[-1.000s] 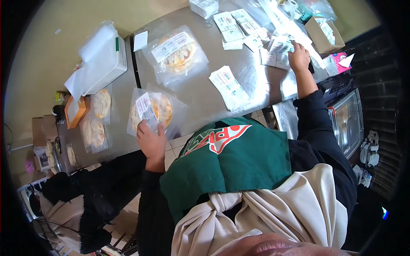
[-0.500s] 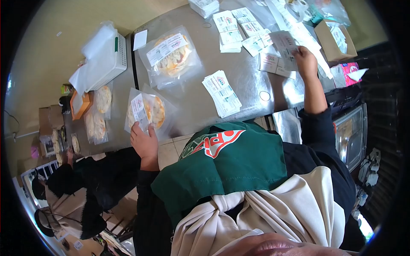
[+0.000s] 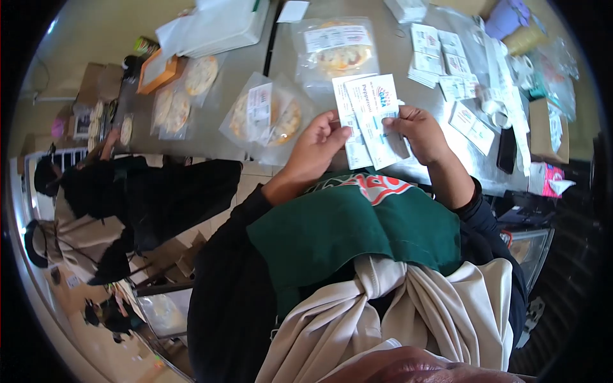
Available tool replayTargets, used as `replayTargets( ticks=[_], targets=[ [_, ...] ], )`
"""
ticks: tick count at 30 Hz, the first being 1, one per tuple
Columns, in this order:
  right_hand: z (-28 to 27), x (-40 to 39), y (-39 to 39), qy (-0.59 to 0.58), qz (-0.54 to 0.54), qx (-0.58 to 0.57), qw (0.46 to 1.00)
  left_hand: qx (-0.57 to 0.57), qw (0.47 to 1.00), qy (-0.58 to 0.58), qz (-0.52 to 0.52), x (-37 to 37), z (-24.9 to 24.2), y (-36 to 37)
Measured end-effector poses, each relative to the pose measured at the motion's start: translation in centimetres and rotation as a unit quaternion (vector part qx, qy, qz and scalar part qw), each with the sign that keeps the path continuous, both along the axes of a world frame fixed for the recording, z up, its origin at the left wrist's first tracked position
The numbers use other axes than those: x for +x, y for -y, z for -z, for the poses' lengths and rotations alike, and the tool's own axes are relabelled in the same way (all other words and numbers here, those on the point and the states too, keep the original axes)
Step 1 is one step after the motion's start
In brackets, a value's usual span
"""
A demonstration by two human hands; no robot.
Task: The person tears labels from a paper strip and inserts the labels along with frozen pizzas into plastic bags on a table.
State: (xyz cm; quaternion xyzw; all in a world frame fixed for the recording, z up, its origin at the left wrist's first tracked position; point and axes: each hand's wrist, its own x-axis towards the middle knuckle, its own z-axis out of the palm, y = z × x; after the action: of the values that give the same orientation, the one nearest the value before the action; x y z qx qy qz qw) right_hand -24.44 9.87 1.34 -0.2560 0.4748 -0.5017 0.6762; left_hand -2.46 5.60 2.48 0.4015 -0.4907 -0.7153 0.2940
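My left hand (image 3: pixel 317 148) is closed on the lower left edge of a white printed label (image 3: pixel 350 118), thumb on its face. My right hand (image 3: pixel 418 131) pinches a second label (image 3: pixel 375 102), marked "Pepperoni", which overlaps the first at a slant. Whether more labels lie beneath these two is hidden. Just beyond them lies a bagged pizza (image 3: pixel 345 60) with a label across it. Left of my left hand is another clear bag of pizza (image 3: pixel 284 124), also bearing a label (image 3: pixel 258 112).
Several label stacks (image 3: pixel 426 57) lie at the back right, near tape rolls (image 3: pixel 498 113), a phone (image 3: pixel 506 152), a cardboard box (image 3: pixel 552 143) and a tissue pack (image 3: pixel 544 179). A white basket (image 3: pixel 239 29), an orange box (image 3: pixel 156 71) and bagged pizzas (image 3: pixel 172 115) stand left. A co-worker (image 3: pixel 140 198) is at far left.
My left hand has left the bagged pizza's label and come to the middle, where it grips a label. My right hand has brought its label in from the right. The view has turned.
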Motion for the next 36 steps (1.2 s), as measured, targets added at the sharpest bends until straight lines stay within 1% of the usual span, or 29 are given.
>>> replayTargets(
  ticks=[1, 2, 3, 4, 8, 9, 10, 13, 14, 16, 17, 20, 22, 23, 24, 25, 26, 27, 29, 32, 35, 36],
  targets=[
    [0.0, 0.9, 0.2, -0.017, -0.027, 0.013, 0.999, 0.010, 1.000, -0.017, 0.003, 0.2, -0.4, 0.0],
    [0.2, 1.6, 0.3, -0.029, -0.026, 0.012, 0.999, 0.020, 0.999, -0.035, 0.008, 0.4, -0.6, 0.1],
    [0.4, 2.3, 0.6, -0.040, -0.024, 0.013, 0.999, 0.040, 0.996, -0.064, -0.036, 1.0, -0.1, 0.5],
    [0.4, 3.0, 0.7, -0.053, -0.021, 0.011, 0.998, 0.055, 0.995, -0.062, -0.058, 1.9, 0.3, 0.8],
    [0.4, 4.3, 0.7, -0.005, 0.037, 0.062, 0.997, 0.122, 0.984, -0.060, -0.114, 5.1, 0.2, 1.6],
    [0.0, 4.6, 0.8, -0.006, 0.021, 0.063, 0.998, 0.147, 0.980, -0.061, -0.122, 5.6, -0.1, 1.7],
    [0.1, 4.9, 0.8, -0.025, 0.035, 0.059, 0.997, 0.171, 0.975, -0.061, -0.130, 6.1, -0.4, 1.8],
    [-0.1, 6.3, 1.2, -0.075, 0.058, 0.044, 0.995, 0.140, 0.966, -0.130, -0.173, 7.9, -0.9, 2.5],
    [-0.8, 6.6, 1.2, -0.089, 0.060, 0.021, 0.994, 0.103, 0.969, -0.135, -0.179, 9.2, -0.7, 3.2],
    [-0.6, 7.0, 1.3, -0.104, 0.100, 0.000, 0.990, 0.031, 0.972, -0.140, -0.189, 12.1, -0.2, 5.5],
    [-0.6, 7.1, 1.3, -0.108, 0.103, 0.019, 0.989, 0.016, 0.964, -0.114, -0.241, 13.2, -0.3, 6.7],
    [-0.8, 7.0, 0.8, -0.090, 0.124, 0.046, 0.987, -0.063, 0.966, 0.046, -0.247, 19.7, 0.7, 11.3],
    [-0.3, 6.9, 0.0, -0.062, 0.155, 0.043, 0.985, -0.047, 0.965, 0.108, -0.233, 24.5, 2.0, 15.0],
    [0.3, 6.6, -0.5, -0.059, 0.164, 0.039, 0.984, -0.083, 0.925, 0.320, -0.188, 25.3, 0.5, 16.2],
    [0.2, 6.7, -0.9, -0.065, 0.170, 0.045, 0.982, -0.116, 0.838, 0.516, -0.133, 25.8, -0.9, 17.4],
    [-0.2, 6.9, -1.3, -0.071, 0.177, 0.050, 0.980, -0.181, 0.747, 0.629, -0.117, 26.7, -0.2, 18.7],
    [-0.3, 7.0, -1.9, -0.077, 0.184, 0.056, 0.978, -0.243, 0.637, 0.725, -0.099, 27.6, 0.9, 20.0],
    [-0.1, 7.0, -2.4, -0.077, 0.191, 0.048, 0.977, -0.232, 0.617, 0.747, -0.089, 28.4, 1.9, 21.4],
    [-0.2, 7.4, -3.2, -0.082, 0.209, 0.067, 0.972, -0.210, 0.576, 0.787, -0.069, 29.6, 3.9, 24.1],
    [-0.2, 7.7, -4.6, -0.082, 0.236, 0.072, 0.965, -0.240, 0.540, 0.806, -0.040, 31.2, 6.5, 27.1],
    [-0.1, 7.8, -6.2, -0.084, 0.270, 0.069, 0.957, -0.295, 0.503, 0.812, -0.026, 32.2, 7.4, 28.2],
    [-0.2, 8.0, -6.6, -0.084, 0.287, 0.070, 0.952, -0.316, 0.488, 0.814, -0.005, 32.3, 7.5, 28.7]
  ],
)
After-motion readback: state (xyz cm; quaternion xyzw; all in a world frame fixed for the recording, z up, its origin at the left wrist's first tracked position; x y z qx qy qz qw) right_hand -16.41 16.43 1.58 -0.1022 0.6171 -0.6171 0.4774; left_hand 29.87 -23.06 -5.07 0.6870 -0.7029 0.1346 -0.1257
